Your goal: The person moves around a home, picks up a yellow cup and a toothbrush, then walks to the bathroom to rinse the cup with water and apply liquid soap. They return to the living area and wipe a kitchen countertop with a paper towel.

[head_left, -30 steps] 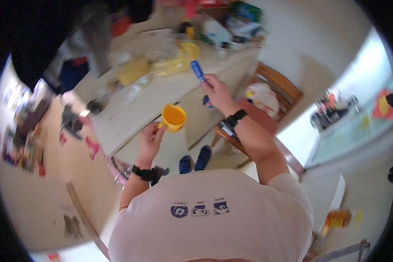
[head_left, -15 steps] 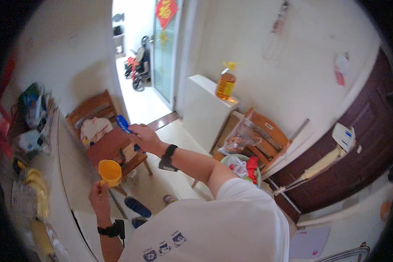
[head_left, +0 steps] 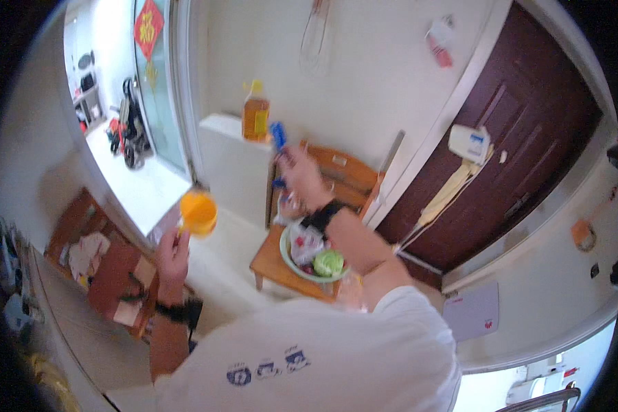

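Observation:
My left hand (head_left: 173, 257) is closed round the handle of a yellow cup (head_left: 199, 213), held up left of the middle. In my right hand (head_left: 302, 177), reached forward and blurred by motion, is a slim blue packet-like thing (head_left: 278, 135). Its upper end sticks out above the fingers, and a bit of blue shows below them; its exact kind is unclear. Just behind the packet, a bottle of golden oil (head_left: 255, 118) with a yellow cap stands on a white ledge (head_left: 220, 126). Below my right forearm, a pale green basin (head_left: 285, 253) holds a leafy green vegetable (head_left: 328, 262) and plastic-wrapped things.
The basin rests on a wooden chair (head_left: 266, 262). At the left stands another wooden chair (head_left: 75, 223) with a cloth (head_left: 89, 254) on it. A dark red door (head_left: 487, 144) is at the right. Beyond the glass door (head_left: 159, 103) stands a stroller (head_left: 129, 127).
My view has turned to the right. Both hands still hold the yellow cup and the blue thing, and my right hand is now in front of the chair and ledge, close to the oil bottle in view.

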`<state>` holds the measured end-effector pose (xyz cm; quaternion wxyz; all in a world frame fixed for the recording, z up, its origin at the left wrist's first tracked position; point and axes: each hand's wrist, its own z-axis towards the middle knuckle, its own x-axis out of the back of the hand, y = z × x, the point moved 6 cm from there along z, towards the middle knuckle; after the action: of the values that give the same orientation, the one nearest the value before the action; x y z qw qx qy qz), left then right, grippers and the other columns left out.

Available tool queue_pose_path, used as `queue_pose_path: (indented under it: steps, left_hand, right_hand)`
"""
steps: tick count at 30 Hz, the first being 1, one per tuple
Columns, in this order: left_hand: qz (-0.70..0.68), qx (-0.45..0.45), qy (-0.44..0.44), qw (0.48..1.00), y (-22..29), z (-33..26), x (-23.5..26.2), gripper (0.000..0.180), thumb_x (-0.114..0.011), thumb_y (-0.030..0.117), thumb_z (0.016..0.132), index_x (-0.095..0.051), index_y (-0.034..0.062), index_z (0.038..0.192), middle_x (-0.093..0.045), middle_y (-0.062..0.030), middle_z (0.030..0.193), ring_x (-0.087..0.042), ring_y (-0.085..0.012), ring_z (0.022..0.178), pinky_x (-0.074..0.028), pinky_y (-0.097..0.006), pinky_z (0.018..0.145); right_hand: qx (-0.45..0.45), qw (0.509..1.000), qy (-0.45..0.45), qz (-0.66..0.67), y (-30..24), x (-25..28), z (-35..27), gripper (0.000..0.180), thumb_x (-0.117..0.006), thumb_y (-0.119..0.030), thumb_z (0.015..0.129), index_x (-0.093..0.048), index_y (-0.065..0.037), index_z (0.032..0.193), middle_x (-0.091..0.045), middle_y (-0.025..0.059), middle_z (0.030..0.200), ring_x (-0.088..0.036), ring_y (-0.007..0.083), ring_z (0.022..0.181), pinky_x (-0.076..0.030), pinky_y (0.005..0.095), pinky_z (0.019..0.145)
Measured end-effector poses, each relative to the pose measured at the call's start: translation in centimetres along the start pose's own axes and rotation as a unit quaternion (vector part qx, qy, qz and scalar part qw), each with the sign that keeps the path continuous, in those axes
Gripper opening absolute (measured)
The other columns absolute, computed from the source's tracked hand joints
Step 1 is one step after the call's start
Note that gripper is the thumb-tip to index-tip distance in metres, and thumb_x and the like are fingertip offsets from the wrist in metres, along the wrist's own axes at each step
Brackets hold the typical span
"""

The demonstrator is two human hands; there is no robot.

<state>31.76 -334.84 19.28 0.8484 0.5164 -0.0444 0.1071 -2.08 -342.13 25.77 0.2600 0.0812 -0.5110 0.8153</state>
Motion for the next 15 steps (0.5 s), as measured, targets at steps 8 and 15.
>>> queue_pose_path:
  steps: [8, 15]
  left_hand:
    - [0.016, 0.009, -0.003, 1.000, -0.3, 5.7, -9.5, 0.017, -0.061, 0.018, 0.094, -0.064, 0.0040, 0.103, -0.055, 0.0010, 0.070, -0.050, -0.0046, 0.060, -0.041, -0.020, 0.055]
    - [0.035, 0.060, -0.049, 0.996, -2.3, 8.1, -14.3, 0.018, -0.064, 0.018, 0.092, -0.063, 0.0031, 0.102, -0.055, 0.0013, 0.065, -0.051, -0.0049, 0.058, -0.041, -0.020, 0.053]
  right_hand:
    - [0.104, 0.980, 0.075, -0.151, 7.6, 12.8, 4.3, 0.025, -0.052, -0.019, 0.092, -0.058, -0.005, 0.113, -0.067, 0.0161, 0.092, -0.066, 0.0321, 0.078, -0.052, 0.0409, 0.070]
    - [-0.039, 0.996, 0.030, -0.076, 14.5, 14.2, 4.1, 0.026, -0.052, -0.011, 0.096, -0.051, -0.001, 0.120, -0.067, 0.0070, 0.106, -0.062, 0.0122, 0.075, -0.051, 0.0255, 0.068]
